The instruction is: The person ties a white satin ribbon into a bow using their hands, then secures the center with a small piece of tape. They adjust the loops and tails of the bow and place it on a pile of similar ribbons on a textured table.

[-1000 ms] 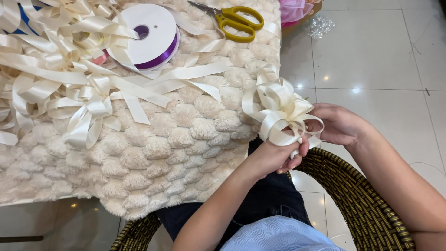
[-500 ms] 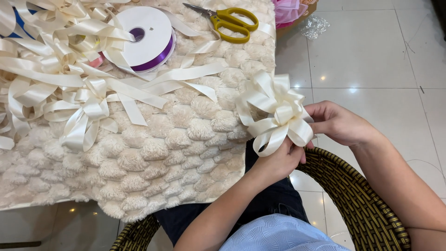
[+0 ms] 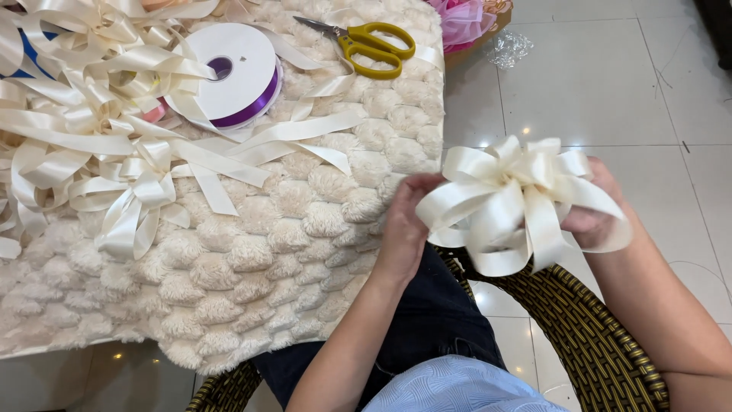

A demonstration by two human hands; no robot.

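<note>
We hold a cream ribbon bow (image 3: 518, 202) with both hands, beyond the right edge of the fluffy cushion (image 3: 252, 282). Our left hand (image 3: 404, 225) and right hand (image 3: 595, 210) both have fingers closed on its loops.

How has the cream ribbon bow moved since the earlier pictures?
Yes. The cream ribbon bow, between both hands, has risen and turned its loops toward the camera, judged against the wicker chair rim.

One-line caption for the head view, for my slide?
Both hands, left hand and right hand, hold a cream ribbon bow beside a fluffy cushion strewn with ribbons.
</note>
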